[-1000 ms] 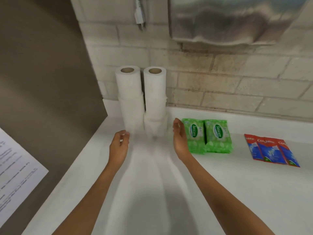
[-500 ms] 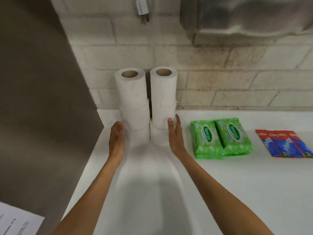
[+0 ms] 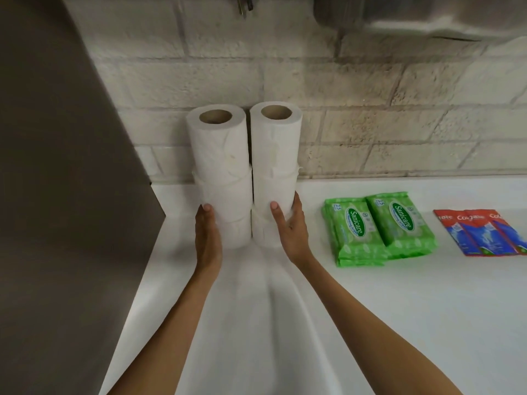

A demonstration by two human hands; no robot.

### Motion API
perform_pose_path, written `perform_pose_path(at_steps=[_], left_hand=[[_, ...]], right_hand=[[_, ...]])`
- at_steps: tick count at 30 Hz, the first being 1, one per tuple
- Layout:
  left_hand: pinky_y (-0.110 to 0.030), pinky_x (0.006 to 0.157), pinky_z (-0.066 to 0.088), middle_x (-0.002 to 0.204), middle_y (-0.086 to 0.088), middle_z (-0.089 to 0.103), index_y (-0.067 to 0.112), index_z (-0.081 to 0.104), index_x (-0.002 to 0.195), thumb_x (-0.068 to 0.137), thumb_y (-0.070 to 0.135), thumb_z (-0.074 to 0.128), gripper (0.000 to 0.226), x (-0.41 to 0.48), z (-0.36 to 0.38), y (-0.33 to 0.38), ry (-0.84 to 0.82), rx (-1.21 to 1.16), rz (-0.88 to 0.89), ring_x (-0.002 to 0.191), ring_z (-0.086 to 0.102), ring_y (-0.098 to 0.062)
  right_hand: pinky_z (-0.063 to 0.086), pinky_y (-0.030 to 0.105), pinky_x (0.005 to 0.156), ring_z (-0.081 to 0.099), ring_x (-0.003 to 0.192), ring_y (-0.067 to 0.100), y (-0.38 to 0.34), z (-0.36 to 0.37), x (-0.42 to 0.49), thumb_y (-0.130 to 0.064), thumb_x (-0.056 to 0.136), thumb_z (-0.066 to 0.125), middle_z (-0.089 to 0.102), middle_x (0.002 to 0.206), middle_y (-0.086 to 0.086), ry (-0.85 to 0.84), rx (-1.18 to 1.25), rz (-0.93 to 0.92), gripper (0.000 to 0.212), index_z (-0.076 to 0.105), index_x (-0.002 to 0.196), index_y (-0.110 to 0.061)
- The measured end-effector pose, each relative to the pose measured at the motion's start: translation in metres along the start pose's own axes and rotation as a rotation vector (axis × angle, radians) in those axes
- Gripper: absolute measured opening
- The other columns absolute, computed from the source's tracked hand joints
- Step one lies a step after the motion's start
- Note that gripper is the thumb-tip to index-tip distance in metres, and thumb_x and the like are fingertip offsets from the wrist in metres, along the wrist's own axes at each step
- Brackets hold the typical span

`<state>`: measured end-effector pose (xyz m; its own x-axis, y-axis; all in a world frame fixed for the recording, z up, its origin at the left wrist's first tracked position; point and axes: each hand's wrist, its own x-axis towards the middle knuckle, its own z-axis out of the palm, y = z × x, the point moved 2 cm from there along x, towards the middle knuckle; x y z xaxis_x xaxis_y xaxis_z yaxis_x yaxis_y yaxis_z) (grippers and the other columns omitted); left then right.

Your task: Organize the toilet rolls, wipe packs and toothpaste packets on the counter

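Note:
Two upright stacks of white toilet rolls stand side by side against the brick wall, a left stack (image 3: 221,172) and a right stack (image 3: 275,166), each three rolls high. My left hand (image 3: 207,238) lies flat against the outer side of the left stack's lower rolls. My right hand (image 3: 291,229) cups the right stack's lower rolls, thumb in front and fingers around the right side. Two green wipe packs (image 3: 376,226) lie side by side to the right. Red and blue toothpaste packets (image 3: 479,235) lie further right, overlapping, cut by the frame edge.
The white counter (image 3: 370,309) ends at a brown partition wall (image 3: 62,195) on the left. A metal dispenser (image 3: 422,15) hangs on the brick wall above the right side. A plug (image 3: 243,4) dangles at the top.
Both hands moved forward from in front of the stacks until they press on the two stacks' lower rolls. The view moved closer and shifted left.

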<state>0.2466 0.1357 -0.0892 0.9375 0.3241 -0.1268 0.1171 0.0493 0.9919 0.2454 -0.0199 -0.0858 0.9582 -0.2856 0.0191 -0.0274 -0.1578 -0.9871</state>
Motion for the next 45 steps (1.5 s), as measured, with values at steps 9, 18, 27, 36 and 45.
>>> perform_pose_path(at_steps=[9,18,27,36,45], left_hand=[[-0.047,0.119,0.02,0.156,0.009,0.023,0.033,0.023,0.146,0.086,0.069,0.023,0.07,0.012,-0.015,-0.003,-0.016,-0.02,-0.026,0.144,0.021,-0.013],[-0.046,0.118,0.02,0.154,0.013,0.027,0.041,0.027,0.141,0.057,0.094,0.03,0.099,0.018,-0.029,-0.001,-0.023,-0.035,-0.047,0.143,0.024,-0.011],[-0.044,0.118,0.023,0.153,0.008,0.029,0.036,0.026,0.144,0.085,0.07,0.024,0.068,0.015,-0.03,-0.002,-0.002,-0.043,-0.025,0.141,0.028,-0.013],[-0.044,0.118,0.022,0.154,0.011,0.028,0.038,0.027,0.143,0.062,0.086,0.03,0.094,0.016,-0.028,-0.009,-0.003,-0.047,-0.062,0.143,0.026,-0.012],[-0.042,0.118,0.022,0.154,0.003,0.027,0.029,0.022,0.147,0.094,0.058,0.024,0.061,0.006,-0.03,-0.006,0.078,-0.023,-0.078,0.141,0.029,-0.018]], right_hand=[[0.036,0.048,0.11,0.044,0.131,0.015,0.001,0.016,-0.002,-0.082,0.069,0.048,0.046,0.142,-0.008,-0.039,0.006,-0.015,0.084,0.027,0.14,-0.042],[0.038,0.046,0.109,0.043,0.131,0.016,-0.003,0.028,-0.005,-0.082,0.067,0.048,0.044,0.143,-0.005,-0.086,0.022,-0.033,0.092,0.025,0.143,-0.036],[0.022,0.037,0.119,0.022,0.144,0.013,-0.003,0.018,-0.012,-0.049,0.082,0.061,0.017,0.157,-0.006,-0.122,0.039,-0.008,0.093,0.0,0.15,-0.028],[0.033,0.044,0.114,0.034,0.138,0.015,0.004,0.022,-0.017,-0.069,0.068,0.06,0.033,0.151,-0.006,-0.114,0.047,0.019,0.101,0.012,0.148,-0.029],[0.016,0.028,0.117,0.014,0.146,0.012,0.004,0.013,-0.025,-0.047,0.082,0.063,0.012,0.158,-0.007,-0.144,0.036,0.068,0.097,-0.002,0.15,-0.026]])
